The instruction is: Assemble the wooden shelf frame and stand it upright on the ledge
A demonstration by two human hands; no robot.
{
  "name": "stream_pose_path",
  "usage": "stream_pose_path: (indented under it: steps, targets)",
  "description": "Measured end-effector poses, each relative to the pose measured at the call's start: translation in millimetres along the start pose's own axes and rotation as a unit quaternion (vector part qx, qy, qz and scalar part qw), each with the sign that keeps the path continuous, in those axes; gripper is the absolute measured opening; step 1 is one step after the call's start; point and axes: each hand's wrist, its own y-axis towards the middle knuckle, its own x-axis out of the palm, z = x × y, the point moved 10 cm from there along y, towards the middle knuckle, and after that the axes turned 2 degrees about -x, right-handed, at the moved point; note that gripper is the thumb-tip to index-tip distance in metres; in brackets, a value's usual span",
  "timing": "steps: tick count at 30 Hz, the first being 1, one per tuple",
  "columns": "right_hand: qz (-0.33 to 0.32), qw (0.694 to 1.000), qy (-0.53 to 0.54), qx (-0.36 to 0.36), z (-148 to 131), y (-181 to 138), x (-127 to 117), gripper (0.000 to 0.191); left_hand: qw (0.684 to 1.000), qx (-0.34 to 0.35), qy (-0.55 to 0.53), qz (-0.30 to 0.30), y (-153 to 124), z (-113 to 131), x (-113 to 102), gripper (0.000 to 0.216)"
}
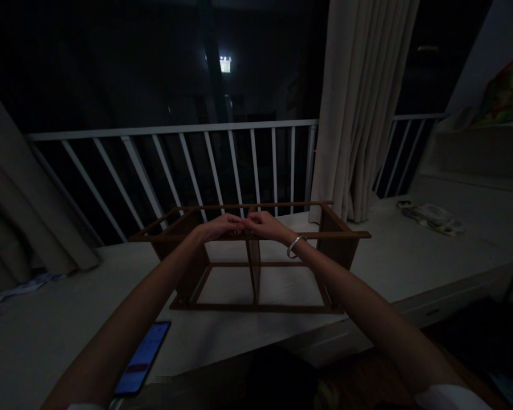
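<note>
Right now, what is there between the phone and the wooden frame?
In the head view, only a narrow strip of the pale ledge shows between the phone and the near left corner of the wooden frame.

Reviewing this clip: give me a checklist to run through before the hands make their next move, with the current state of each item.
1. Wooden frame resting on the white ledge: ok.
2. Left hand and right hand at the frame's upper front, near the middle divider: ok.
3. Small part between the fingertips: cannot tell, too dark and small.
4. Phone apart from the frame: ok, screen lit, partly behind the left forearm.
5. Lighting good enough for close work: not ok, the scene is dim.
</note>
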Motion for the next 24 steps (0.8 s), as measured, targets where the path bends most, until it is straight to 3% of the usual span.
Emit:
stream_pose_path:
  steps: [5, 11, 14, 18, 21, 24]
  targets:
    - [-0.022, 0.991, -0.129, -0.018, -8.0, -2.3, 1.1, 0.042, 1.000, -0.013, -0.002, 0.004, 1.0, -2.9, -1.7, 0.032]
    - [-0.053, 0.959, -0.278, -0.013, -15.3, -7.9, 1.4, 0.038, 1.000, -0.013, -0.020, -0.002, 2.4, -3.3, -0.2, 0.025]
    - [-0.058, 0.952, -0.300, -0.016, -16.6, -9.7, 1.6, 0.038, 1.000, -0.005, -0.025, -0.004, 2.1, -0.2, 1.4, 0.021]
    - [-0.040, 0.976, -0.212, -0.019, -13.4, -7.0, 0.6, 0.036, 0.999, -0.004, -0.032, -0.003, 0.2, 2.1, 2.6, 0.022]
    - [-0.001, 0.997, -0.076, -0.007, -7.1, -2.8, -4.0, 0.030, 0.999, -0.003, -0.033, -0.002, -2.0, 2.7, 2.2, 0.021]
    - [0.007, 0.997, 0.078, 0.001, -1.7, 0.2, -3.3, 0.027, 1.000, 0.007, -0.015, 0.005, -4.8, 5.2, 1.4, 0.022]
